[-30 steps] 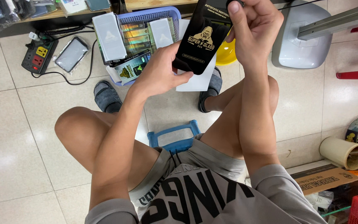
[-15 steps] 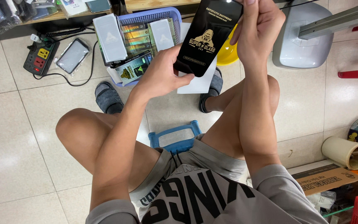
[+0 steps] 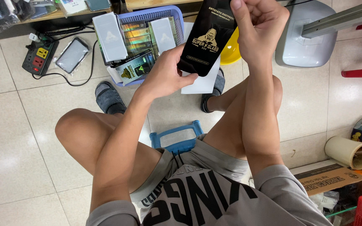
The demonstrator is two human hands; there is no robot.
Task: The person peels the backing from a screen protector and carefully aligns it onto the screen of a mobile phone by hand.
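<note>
My left hand grips the lower end of a flat black packet with gold print. My right hand pinches the packet's upper right edge, thumb up along its side. A white card or sleeve shows under the packet's lower end, behind my left fingers. I sit on a low blue stool with knees apart, holding the packet above the floor in front of a blue basket.
The basket holds several flat packets, white and shiny. A power strip with a cable and a phone case in a clear bag lie at left. A white stool base, tape rolls and a cardboard box stand at right.
Both hands have lifted the black packet slightly and tilted it; my right thumb has slid up along its edge. My legs stay still.
</note>
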